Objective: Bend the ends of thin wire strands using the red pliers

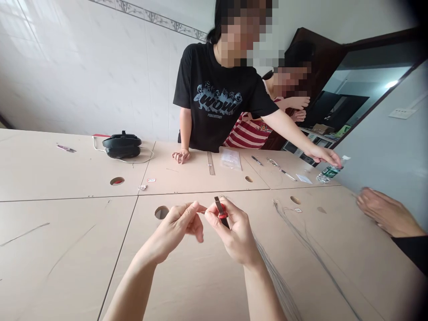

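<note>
Over the near middle of the table, my two hands are held close together. My left hand (183, 220) pinches a thin reddish strand (201, 212) between thumb and forefinger, its other fingers loosely curled. That strand runs to the fingertips of my right hand (232, 227). My right hand is closed around a small red-and-black tool (222, 214) with a flat metal end pointing up and away; its exact kind is unclear. A bundle of thin grey wires (272, 272) lies on the table by my right forearm, partly hidden by it.
Across the table (67, 232), a person in a black T-shirt (217, 98) grips a water bottle (329, 171). Another person stands behind. A third person's hand (384, 211) is at right. A black device (122, 145), ruler (210, 163), plastic bags (230, 158) and more wires (310, 240) lie about.
</note>
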A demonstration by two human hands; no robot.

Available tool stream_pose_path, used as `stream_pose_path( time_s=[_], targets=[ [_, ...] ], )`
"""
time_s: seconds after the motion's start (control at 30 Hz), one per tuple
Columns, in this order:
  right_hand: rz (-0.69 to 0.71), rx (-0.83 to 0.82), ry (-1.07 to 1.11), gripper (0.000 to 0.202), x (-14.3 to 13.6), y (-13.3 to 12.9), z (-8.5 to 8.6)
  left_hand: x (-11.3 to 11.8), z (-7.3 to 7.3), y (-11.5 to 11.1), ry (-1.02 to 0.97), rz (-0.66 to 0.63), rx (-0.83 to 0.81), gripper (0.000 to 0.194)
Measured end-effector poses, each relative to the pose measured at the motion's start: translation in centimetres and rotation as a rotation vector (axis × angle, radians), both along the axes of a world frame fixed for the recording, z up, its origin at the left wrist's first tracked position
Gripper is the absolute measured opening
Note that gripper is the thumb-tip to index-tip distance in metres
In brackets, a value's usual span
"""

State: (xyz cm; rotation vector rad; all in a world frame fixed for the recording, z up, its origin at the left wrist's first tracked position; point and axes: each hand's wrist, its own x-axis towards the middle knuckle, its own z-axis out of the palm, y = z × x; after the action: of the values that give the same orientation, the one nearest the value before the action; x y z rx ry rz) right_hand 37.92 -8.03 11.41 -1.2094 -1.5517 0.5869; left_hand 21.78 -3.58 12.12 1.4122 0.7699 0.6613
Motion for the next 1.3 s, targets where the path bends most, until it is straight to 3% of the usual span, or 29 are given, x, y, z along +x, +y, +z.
stream_pose_path(
  time_s=[0.13,0.33,0.83,1.3],
  targets=[
    [0.002,-0.016,0.013,0.017,0.2,-0.1,0.2,-0.3,-0.4,0.0,0.023,-0.028,-0.001,0.046],
    [0.0,-0.014,0.005,0.017,0.1,-0.2,0.5,-0.3,-0.3,0.0,-0.013,0.086,-0.069,0.043],
    [0.017,-0.009,0.035,0.018,0.3,0.1,0.1,-0.6,-0.3,-0.1,0.007,-0.014,-0.067,0.047],
    [-0.001,-0.001,0.06,0.019,0.3,0.2,0.1,-1.2,-0.3,-0.2,0.052,-0.193,-0.076,0.048]
  ],
)
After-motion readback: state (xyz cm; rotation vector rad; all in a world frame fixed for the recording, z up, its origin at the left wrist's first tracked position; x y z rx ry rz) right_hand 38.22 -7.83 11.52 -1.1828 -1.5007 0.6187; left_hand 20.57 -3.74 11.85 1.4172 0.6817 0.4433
